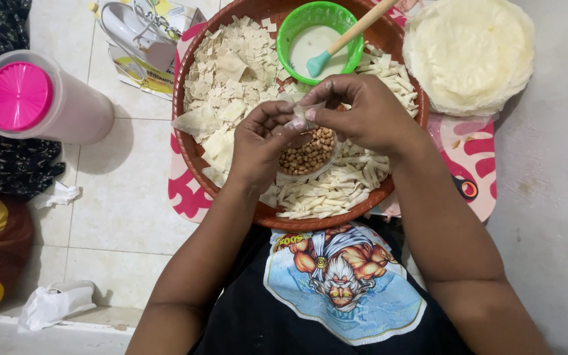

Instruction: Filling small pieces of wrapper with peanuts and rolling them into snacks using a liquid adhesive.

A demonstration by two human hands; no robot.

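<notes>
My left hand [261,141] and right hand [363,115] met over the middle of the round brown tray [189,141], each grip pinched nearly closed on one small, thin, pale dough square [299,119] held just above a clear bowl of tan roasted peanuts [307,154]. Flat cut squares [221,66] lay heaped at the tray's left side, rolled sticks [336,187] along its near edge, and a green plastic bowl of white paste [317,39] with a wooden-handled brush [343,41] at its far edge.
</notes>
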